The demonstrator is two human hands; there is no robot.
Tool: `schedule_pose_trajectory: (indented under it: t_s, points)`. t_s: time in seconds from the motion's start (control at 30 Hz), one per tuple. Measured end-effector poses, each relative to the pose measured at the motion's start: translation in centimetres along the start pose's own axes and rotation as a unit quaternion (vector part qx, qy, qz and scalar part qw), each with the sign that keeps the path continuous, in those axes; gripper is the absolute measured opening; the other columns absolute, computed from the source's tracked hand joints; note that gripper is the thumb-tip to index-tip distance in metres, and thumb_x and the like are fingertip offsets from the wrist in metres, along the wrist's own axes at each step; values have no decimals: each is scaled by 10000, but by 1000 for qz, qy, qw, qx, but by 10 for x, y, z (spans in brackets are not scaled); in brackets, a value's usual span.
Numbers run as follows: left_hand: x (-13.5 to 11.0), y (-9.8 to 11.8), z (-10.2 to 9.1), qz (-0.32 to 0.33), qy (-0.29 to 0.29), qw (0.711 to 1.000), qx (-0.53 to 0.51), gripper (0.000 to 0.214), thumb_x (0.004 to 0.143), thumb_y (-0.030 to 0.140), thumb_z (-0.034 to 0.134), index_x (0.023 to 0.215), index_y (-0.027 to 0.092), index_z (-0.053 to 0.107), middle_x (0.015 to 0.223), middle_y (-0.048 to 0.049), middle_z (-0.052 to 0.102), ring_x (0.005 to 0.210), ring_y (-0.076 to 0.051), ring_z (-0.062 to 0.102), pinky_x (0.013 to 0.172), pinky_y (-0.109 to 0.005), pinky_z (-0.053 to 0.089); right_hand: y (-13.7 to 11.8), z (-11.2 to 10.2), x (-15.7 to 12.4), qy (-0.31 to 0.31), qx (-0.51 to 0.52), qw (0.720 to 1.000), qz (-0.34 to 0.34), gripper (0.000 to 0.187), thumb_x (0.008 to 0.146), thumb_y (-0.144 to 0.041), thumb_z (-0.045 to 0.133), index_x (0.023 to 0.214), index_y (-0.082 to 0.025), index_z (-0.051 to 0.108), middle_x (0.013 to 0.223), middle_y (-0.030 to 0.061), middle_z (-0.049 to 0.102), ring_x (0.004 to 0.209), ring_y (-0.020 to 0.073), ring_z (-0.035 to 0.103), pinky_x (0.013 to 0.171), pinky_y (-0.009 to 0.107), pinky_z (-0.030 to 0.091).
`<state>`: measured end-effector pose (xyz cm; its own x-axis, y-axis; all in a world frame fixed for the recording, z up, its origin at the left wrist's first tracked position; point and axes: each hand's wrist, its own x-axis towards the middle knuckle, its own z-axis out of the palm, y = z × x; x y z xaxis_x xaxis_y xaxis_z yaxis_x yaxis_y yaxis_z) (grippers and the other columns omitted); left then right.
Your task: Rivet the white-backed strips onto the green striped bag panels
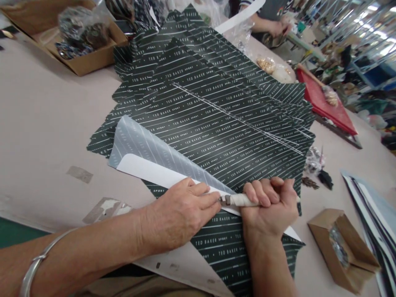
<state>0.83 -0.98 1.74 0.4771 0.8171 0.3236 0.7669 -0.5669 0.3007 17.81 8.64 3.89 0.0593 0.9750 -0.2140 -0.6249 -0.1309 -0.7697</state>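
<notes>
Printed fabric (pixel 198 140) on one table (pixel 46 111); one white strip (pixel 145 168) and one white-handled tool (pixel 241 200) over it.
Left hand (pixel 185 210): fingers together on strip, pinch unclear. Right hand (pixel 267 208): fingers clamped round tool. Cardboard boxes (pixel 93 61): two.

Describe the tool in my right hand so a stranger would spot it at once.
Find the big spread of dark sheets printed with white lettering. Over their near part, the right hand grips the white-handled tool, pointing toward the left hand. Unlike the flat white strip nearby, it is rounded, with a metal fitting.
</notes>
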Motion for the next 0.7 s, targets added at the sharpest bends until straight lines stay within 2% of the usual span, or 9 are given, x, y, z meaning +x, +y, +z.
schedule_pose_trajectory:
  t_s: [0.13, 0.2, 0.27, 0.37, 0.43, 0.57, 0.7]
  points:
    - [-1, 0, 2, 5, 2, 1000, 0, 229, 1025, 203, 462, 1211, 171, 592, 1205, -70, 641, 1052, -201, 577, 818, -351, 498, 2, 17, -16, -113, -56, 988, -88, 275, 916, -323, 600, 674, -194, 624, 424, -119, 266, 313, 53, 203, 331, 164, 311]
    - [-1, 0, 1, 8, 4, 1000, 4, 240, 1028, 205, 446, 1218, 170, 589, 1245, -53, 632, 1065, -200, 573, 826, -357, 501, 1, 20, -20, -154, -74, 979, -109, 271, 912, -328, 603, 678, -198, 639, 426, -118, 253, 310, 53, 218, 337, 164, 315]
    - [-1, -1, 0, 10, 6, 1000, 7, 259, 1034, 206, 417, 1230, 166, 581, 1269, -23, 627, 1073, -201, 569, 814, -363, 504, -2, 17, -18, -145, -74, 982, -92, 289, 918, -362, 601, 677, -206, 628, 425, -125, 223, 310, 54, 193, 330, 162, 311]
    - [-1, -1, -1, 9, -1, 1000, 6, 268, 1038, 217, 400, 1235, 175, 576, 1263, 11, 631, 1067, -204, 569, 798, -377, 506, -8, 7, -12, -87, -56, 993, -62, 318, 935, -374, 572, 662, -215, 602, 420, -130, 188, 319, 63, 133, 307, 164, 309]
    - [-1, 0, -1, 7, -7, 1000, 5, 263, 1040, 222, 399, 1228, 187, 579, 1260, 21, 630, 1060, -201, 569, 797, -382, 504, -10, 1, -10, -70, -49, 995, -60, 332, 945, -360, 545, 651, -215, 599, 418, -126, 192, 324, 69, 121, 303, 170, 315]
    - [-1, -1, 0, 5, -7, 1000, 6, 278, 1044, 211, 378, 1237, 178, 575, 1268, 22, 626, 1051, -199, 568, 788, -387, 497, -9, 1, -11, -83, -58, 992, -74, 323, 952, -338, 523, 664, -218, 610, 424, -122, 201, 326, 71, 131, 313, 165, 321]
    - [-1, -2, -1, 9, -14, 1000, 2, 279, 1038, 213, 396, 1248, 159, 571, 1301, 5, 609, 1048, -205, 565, 778, -391, 495, -5, 9, -14, -135, -87, 982, -96, 288, 942, -323, 543, 688, -216, 628, 433, -124, 202, 316, 64, 166, 331, 162, 327]
